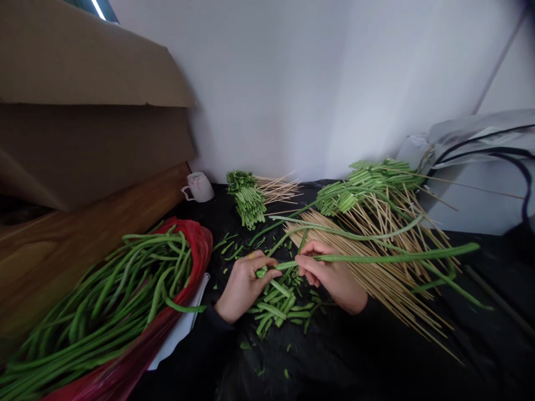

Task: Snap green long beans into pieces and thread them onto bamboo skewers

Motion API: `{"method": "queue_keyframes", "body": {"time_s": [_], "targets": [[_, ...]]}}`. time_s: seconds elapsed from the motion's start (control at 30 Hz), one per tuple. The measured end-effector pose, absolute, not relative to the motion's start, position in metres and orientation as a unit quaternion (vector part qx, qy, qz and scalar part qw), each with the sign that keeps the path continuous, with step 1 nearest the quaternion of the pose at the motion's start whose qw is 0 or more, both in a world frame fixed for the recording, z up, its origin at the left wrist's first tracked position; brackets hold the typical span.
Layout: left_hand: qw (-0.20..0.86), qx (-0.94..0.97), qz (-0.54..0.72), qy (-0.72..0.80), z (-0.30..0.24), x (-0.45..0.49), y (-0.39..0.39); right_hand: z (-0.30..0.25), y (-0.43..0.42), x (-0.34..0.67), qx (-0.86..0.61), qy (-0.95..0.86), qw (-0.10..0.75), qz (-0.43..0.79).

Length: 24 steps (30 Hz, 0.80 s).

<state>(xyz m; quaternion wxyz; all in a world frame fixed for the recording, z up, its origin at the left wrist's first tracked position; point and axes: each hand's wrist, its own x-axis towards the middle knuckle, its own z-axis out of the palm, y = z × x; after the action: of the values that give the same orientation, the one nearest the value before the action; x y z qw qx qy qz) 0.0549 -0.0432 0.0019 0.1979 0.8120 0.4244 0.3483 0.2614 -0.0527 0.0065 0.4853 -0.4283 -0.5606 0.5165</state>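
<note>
My left hand (244,281) pinches the cut end of a long green bean (376,257). My right hand (330,273) grips the same bean a little further along; the rest of the bean stretches away to the right over a spread of bamboo skewers (388,273). Directly under both hands lies a small heap of short cut bean pieces (278,306) on the black table cover (334,356). A few other long beans arch across the skewers behind my right hand.
A red plastic bag (196,245) full of whole long beans (117,301) lies at left. Skewered bean bundles sit at the back centre (248,200) and back right (363,186). A white cup (199,186), cardboard boxes (83,100), a wooden ledge and grey bags with cables border the area.
</note>
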Motion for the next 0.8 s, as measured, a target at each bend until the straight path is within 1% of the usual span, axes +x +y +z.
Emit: {"method": "queue_keyframes", "body": {"time_s": [0.27, 0.47, 0.6, 0.7, 0.8], "targets": [[0.383, 0.678, 0.453, 0.434, 0.008, 0.058, -0.044, 0.003, -0.054, 0.258, -0.352, -0.506, 0.526, 0.585], [0.544, 0.503, 0.523, 0.421, 0.001, 0.064, -0.045, 0.003, -0.057, 0.251, -0.351, -0.491, 0.507, 0.615], [0.646, 0.401, 0.529, 0.376, 0.0, 0.069, -0.047, -0.001, -0.059, 0.244, -0.356, -0.503, 0.502, 0.607], [0.69, 0.366, 0.517, 0.351, 0.002, 0.071, -0.05, -0.007, -0.061, 0.239, -0.348, -0.522, 0.478, 0.614], [0.693, 0.363, 0.515, 0.351, 0.003, 0.071, -0.05, -0.01, -0.061, 0.237, -0.349, -0.531, 0.473, 0.611]]}}
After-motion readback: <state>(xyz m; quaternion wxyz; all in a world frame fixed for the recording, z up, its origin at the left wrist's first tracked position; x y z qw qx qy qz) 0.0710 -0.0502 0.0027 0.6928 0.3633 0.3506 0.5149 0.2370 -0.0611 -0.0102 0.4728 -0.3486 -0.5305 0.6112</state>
